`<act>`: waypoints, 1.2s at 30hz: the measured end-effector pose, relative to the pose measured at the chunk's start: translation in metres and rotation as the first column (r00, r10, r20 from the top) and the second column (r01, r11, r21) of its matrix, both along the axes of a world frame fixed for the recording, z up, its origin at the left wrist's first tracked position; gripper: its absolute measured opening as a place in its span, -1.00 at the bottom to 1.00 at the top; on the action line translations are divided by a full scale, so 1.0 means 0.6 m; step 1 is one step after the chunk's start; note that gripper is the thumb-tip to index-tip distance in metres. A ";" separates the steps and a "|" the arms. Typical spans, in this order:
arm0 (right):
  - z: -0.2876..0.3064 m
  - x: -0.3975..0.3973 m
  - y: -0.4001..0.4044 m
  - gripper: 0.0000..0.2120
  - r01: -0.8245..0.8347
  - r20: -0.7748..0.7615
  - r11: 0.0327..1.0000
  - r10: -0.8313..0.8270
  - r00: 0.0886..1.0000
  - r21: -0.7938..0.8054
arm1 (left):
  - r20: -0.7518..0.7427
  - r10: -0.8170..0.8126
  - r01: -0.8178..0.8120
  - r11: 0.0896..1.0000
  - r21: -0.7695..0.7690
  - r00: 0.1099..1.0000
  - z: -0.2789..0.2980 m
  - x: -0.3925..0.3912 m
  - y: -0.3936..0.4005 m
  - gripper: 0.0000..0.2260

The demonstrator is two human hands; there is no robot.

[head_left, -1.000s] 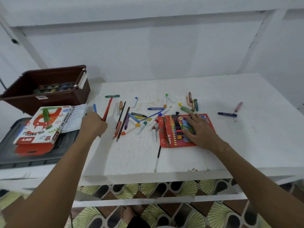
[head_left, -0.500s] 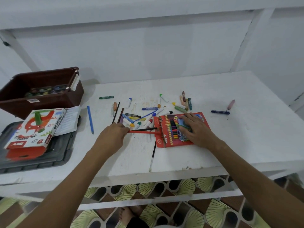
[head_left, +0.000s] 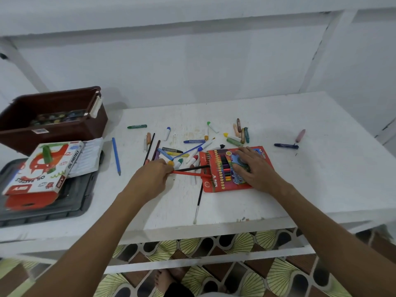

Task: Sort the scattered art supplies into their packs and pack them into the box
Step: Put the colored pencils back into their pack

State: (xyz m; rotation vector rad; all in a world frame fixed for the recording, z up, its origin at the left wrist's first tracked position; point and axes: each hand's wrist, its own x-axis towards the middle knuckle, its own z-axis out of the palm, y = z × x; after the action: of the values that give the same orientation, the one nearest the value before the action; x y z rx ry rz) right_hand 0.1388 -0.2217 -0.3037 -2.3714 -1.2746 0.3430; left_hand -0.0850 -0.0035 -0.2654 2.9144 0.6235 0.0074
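The white table (head_left: 278, 116) lies bare along its back and far right, its near edge just below both forearms, while the brown box (head_left: 53, 123) stands past its left edge behind a grey lid (head_left: 70, 202) bearing the oil pastels pack (head_left: 42, 168). The right hand (head_left: 255, 168) presses flat, fingers straight, on the red coloured pencil pack (head_left: 216, 181) near the table's middle. The left hand (head_left: 152, 179) pinches a red pencil (head_left: 188, 173) and a black pencil (head_left: 190, 168), tips at the pack's left edge, with loose markers and crayons (head_left: 194, 141) scattered just behind.
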 end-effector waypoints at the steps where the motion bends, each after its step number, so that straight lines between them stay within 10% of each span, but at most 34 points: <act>1: 0.000 0.000 0.000 -0.45 0.001 0.003 1.000 -0.001 1.000 0.000 | 0.003 -0.007 0.007 1.000 -0.009 1.000 0.000 0.001 0.000 -0.73; 16: -0.001 0.001 0.000 -0.44 -0.003 0.016 1.000 0.003 1.000 -0.005 | 0.054 -0.051 0.060 0.984 -0.166 0.997 0.001 0.009 -0.018 -0.79; 36: 0.000 0.011 -0.006 -0.45 -0.020 0.021 1.000 0.020 1.000 0.002 | -0.072 -0.253 0.259 0.962 0.090 0.965 -0.014 0.067 -0.059 -0.63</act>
State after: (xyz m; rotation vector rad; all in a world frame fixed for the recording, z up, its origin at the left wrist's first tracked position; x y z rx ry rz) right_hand 0.1454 -0.2255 -0.3036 -2.3679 -1.3077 0.3230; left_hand -0.0447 -0.0388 -0.2739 3.0787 0.2551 -0.0830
